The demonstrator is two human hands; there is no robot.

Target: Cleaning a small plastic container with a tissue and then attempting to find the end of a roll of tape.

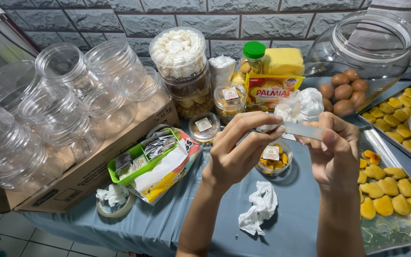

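Observation:
My left hand and my right hand are raised over a blue-grey tablecloth. Between them they pinch a short translucent strip, perhaps tape, stretched level; each hand holds one end with thumb and fingers. Just below the hands stands a small round clear tub of yellow cookies with a label on its lid. A similar labelled tub sits further back to the left.
Metal trays of yellow cookies lie at the right. A big clear jar on its side holds brown eggs. A cardboard box with empty clear jars stands at the left. A green basket, a tape roll and crumpled tissue lie nearby.

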